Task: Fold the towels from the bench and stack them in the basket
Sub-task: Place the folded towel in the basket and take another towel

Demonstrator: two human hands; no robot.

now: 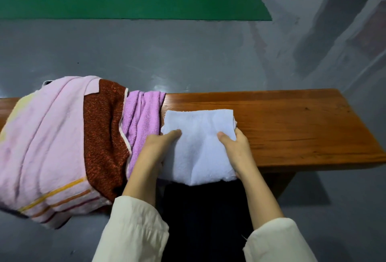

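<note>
Both hands grip the folded pale blue towel (198, 142) on the bench (292, 128), left hand (158, 146) and right hand (236, 146) pinching opposite sides, probably to keep the fold together while lifting; no basket shows.

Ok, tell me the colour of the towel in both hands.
Plain pale blue towel, no pattern; the head view shows it best.

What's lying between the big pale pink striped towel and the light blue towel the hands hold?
In the head view, two towels lie there: a dark red speckled towel, then a purple terry towel beside the light blue towel.
</note>
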